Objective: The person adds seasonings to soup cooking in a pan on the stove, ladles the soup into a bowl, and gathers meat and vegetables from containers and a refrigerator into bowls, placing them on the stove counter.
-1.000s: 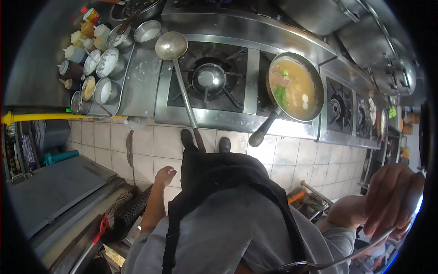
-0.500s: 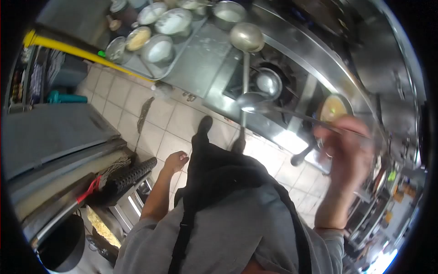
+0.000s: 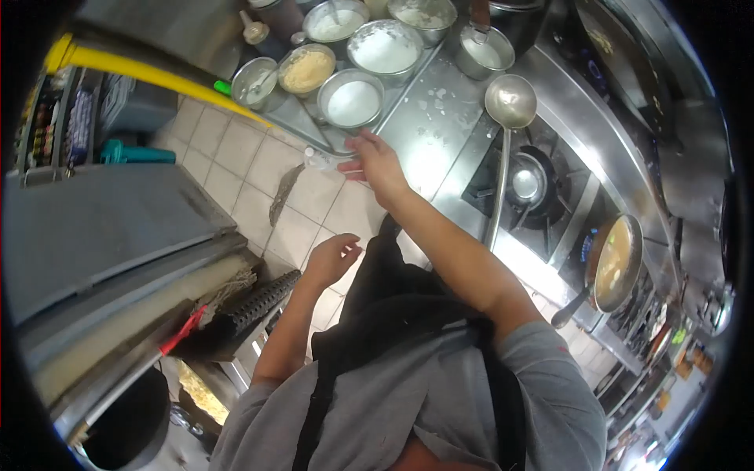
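Head view, right hand (image 3: 375, 163): fingers loosely parted; contact with the silver metal tray (image 3: 334, 140) unclear.
Round steel bowl of white powder (image 3: 349, 76): on the tray, just beyond those fingers.
Left hand (image 3: 333, 260): fingers half-curled, empty.

On my remote feed, the person wears a creased grey shirt (image 3: 377, 408) with short sleeves (image 3: 542, 369), under a black apron (image 3: 400, 306). Two flat black straps (image 3: 314, 412) run over the chest towards the shoulders. The forearms (image 3: 440, 228), left hand (image 3: 334, 259) and right hand (image 3: 378, 169) are bare.
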The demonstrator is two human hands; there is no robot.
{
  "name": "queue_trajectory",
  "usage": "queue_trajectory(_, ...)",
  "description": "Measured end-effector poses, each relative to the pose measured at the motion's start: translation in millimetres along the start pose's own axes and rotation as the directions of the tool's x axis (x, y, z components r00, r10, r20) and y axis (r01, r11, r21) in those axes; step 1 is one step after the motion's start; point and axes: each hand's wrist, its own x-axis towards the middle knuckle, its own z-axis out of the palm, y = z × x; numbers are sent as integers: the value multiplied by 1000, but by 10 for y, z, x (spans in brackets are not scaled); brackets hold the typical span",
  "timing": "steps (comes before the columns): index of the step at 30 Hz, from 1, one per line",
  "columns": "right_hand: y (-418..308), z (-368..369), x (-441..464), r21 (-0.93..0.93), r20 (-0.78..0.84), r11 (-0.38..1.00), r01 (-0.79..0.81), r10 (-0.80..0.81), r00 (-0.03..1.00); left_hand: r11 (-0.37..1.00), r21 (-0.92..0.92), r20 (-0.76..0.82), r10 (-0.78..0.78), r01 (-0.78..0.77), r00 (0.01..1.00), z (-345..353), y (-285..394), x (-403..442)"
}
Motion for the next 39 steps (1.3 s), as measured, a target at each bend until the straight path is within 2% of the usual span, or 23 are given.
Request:
queue_trajectory(3, -213, -226, -245, -284, -46, 951, -126, 118, 992, 998, 65, 26, 11, -12, 1000, -143, -194, 80)
queue_trajectory(4, -282, -455, -432, -540, -57, 842, 12, -50, 997, 996, 72, 67, 51, -56, 996, -188, -190, 113)
queue_trajectory(5, -349, -693, -657, -758, -26, 643, 112, -200, 979, 995, 88, 98, 36, -44, 995, -231, -185, 147)
queue_trajectory(6, -509, -861, -933, -852, -111, 520, 55, -283, 953, 994, 104, 120, 17, -30, 993, -261, -160, 202)
queue_trajectory(7, -491, -1184, -1100, -977, 12, 166, 130, -571, 821, 994, 102, 158, 33, -50, 987, -297, -89, 250)
queue_trajectory(8, -529, -1454, -1253, -999, 44, -37, 27, -639, 768, 991, 107, 185, 62, -83, 981, -316, -17, 304)
queue_trajectory(9, -623, -1574, -1420, -982, -62, -107, -158, -602, 796, 988, 100, 214, 91, -114, 973, -325, 58, 363)
queue_trajectory(10, -528, -1796, -1505, -958, -170, -85, -274, -600, 782, 984, 91, 251, 126, -153, 960, -298, 140, 439)
queue_trajectory(12, -511, -1943, -1560, -827, -562, 140, -545, -265, 784, 954, 108, 314, 235, -281, 920, -207, 283, 577)
queue_trajectory(14, -216, -2177, -1472, -838, -546, 241, -490, -352, 760, 942, 107, 358, 263, -319, 896, -136, 550, 677)
queue_trajectory(16, -285, -2117, -1523, -747, -637, 497, -442, -343, 691, 926, 119, 419, 281, -359, 863, -9, 829, 706)
queue_trajectory(18, -462, -2034, -1822, -666, -688, 613, -426, -283, 668, 927, -39, 540, 335, -374, 772, 190, 986, 750)
queue_trajectory(20, -518, -2012, -2220, -513, -635, 812, -277, -142, 759, 927, -106, 613, 345, -359, 710, 510, 1161, 762)
queue_trajectory(24, -650, -1903, -3562, -504, -638, 854, -129, -267, 723, 914, -218, 789, 371, -342, 489, 1488, 1600, 871)
queue_trajectory(25, -665, -1859, -3923, -455, -662, 884, -104, -257, 704, 947, -241, 811, 317, -212, 491, 1693, 1969, 748)
queue_trajectory(26, -673, -1807, -4268, -410, -708, 908, -83, -260, 657, 963, -257, 831, 262, -80, 491, 1907, 2351, 623)
queue_trajectory(28, -565, -1785, -4887, -355, -781, 934, -44, -270, 563, 940, -336, 864, 278, 68, 420, 2396, 2814, 577)
queue_trajectory(29, -405, -1794, -5149, -335, -822, 942, 27, -306, 481, 939, -308, 882, 220, 154, 417, 2603, 3045, 554)
queue_trajectory(30, -271, -1803, -5428, -341, -872, 939, -52, -296, 390, 930, -278, 898, 163, 240, 409, 2778, 3255, 510)
queue_trajectory(32, 85, -1807, -5882, -305, -928, 952, -2, -297, 223, 882, -318, 935, 232, 346, 267, 3006, 3546, 416)
queue_trajectory(34, 515, -1830, -6237, -178, -980, 982, 68, -183, 82, 910, -227, 935, 105, 346, 339, 3128, 3778, 214)
queue_trajectory(36, 826, -1835, -6523, -106, -994, 979, 174, -104, -22, 908, -223, 936, 98, 354, 337, 3421, 3553, 516)
queue_trajectory(39, 1324, -1985, -6846, -21, -989, 963, 270, 19, -145, 948, -220, 896, 103, 229, 432, 3366, 3672, 333)
